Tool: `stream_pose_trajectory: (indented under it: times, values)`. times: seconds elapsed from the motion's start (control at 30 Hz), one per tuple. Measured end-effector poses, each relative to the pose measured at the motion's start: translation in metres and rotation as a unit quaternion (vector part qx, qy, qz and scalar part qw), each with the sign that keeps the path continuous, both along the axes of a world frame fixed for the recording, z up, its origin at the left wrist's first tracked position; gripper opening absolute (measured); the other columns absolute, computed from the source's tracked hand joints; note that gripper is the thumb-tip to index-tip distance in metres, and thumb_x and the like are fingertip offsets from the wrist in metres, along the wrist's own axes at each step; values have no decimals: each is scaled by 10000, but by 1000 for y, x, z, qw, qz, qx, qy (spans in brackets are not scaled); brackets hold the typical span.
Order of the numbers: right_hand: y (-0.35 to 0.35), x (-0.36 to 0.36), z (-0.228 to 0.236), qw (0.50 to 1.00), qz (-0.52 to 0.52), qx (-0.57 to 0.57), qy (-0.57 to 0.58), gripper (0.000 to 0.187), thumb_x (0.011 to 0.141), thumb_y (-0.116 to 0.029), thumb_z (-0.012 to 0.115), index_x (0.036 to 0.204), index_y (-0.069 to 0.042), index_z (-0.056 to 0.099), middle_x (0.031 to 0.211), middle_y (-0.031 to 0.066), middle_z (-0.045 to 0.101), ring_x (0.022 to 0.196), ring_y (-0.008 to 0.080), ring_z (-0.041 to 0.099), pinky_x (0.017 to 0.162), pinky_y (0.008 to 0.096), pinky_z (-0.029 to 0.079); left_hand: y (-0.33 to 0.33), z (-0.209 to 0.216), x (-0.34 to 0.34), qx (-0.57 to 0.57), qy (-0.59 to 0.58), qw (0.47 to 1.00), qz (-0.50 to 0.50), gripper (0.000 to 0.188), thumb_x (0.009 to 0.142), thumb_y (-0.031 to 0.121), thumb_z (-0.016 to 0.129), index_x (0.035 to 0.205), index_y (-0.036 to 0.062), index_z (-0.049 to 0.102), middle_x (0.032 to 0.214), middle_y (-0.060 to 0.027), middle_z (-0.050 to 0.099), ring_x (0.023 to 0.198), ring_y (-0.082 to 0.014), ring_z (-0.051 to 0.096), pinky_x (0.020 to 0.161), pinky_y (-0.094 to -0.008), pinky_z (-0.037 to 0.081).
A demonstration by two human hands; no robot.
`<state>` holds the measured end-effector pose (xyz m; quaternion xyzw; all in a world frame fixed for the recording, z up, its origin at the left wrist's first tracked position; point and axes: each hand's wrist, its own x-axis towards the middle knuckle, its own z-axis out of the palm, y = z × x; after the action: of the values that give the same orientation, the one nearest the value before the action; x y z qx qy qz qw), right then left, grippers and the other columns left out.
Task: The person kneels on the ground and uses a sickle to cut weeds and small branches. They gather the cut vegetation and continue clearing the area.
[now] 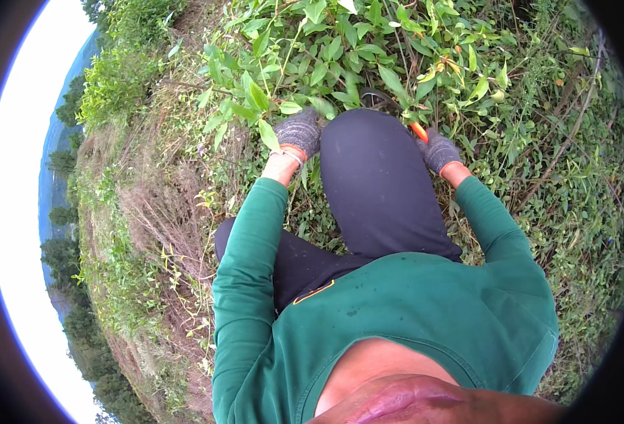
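My right hand (439, 150), in a dark grey knit glove with an orange cuff, is closed round the orange handle (418, 131) of a sickle. The sickle's dark curved blade (380, 95) shows just beyond my raised knee, partly covered by leaves. On the other side of the knee is my left hand (298, 134), in a matching glove, against the lower leaves of a leafy green bush (326, 53). Its fingers are hidden by the foliage and the knee, so what they hold, if anything, does not show.
My raised knee (368, 169) in dark trousers stands between the hands. Dry brown brush (163, 205) covers the slope at left, with trees (63, 261) beyond. Low creeping plants (573, 212) and a thin bare stem (570, 134) lie at right.
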<state>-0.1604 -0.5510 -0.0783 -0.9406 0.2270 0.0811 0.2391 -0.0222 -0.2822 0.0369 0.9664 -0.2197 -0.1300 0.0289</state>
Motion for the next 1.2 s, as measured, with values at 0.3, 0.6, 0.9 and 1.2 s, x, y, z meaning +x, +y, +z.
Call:
stream_pose_trajectory:
  times: [0.3,0.6,0.9,1.2]
  values:
    - [-13,-54,-15,989,-115,79,-40,475,852,-395,579,1107,4,546,950,257,622,854,397,613,754,446,483,-9,23,-8,38,4,998,-54,388,878,378,511,1145,101,563,1104,-169,622,1004,-359,605,857,-452,486]
    - [14,-182,42,912,-266,303,-81,287,869,-293,622,962,-35,539,610,22,508,475,116,483,434,296,398,81,-18,7,-45,-4,998,-51,349,877,373,529,1017,59,587,926,-211,633,896,-394,604,787,-469,473]
    - [0,-18,58,992,105,39,-57,421,857,-390,586,1018,-2,552,891,253,624,849,418,604,730,459,480,91,-16,-45,7,12,998,-56,309,903,358,484,1015,87,583,967,-178,636,883,-369,620,770,-465,486]
    - [-24,51,-99,936,310,168,-10,375,861,-283,543,1150,-47,579,980,174,664,886,335,647,718,387,510,91,2,-17,71,22,996,-47,382,912,386,481,1150,102,570,1040,-173,631,949,-349,613,796,-458,495]
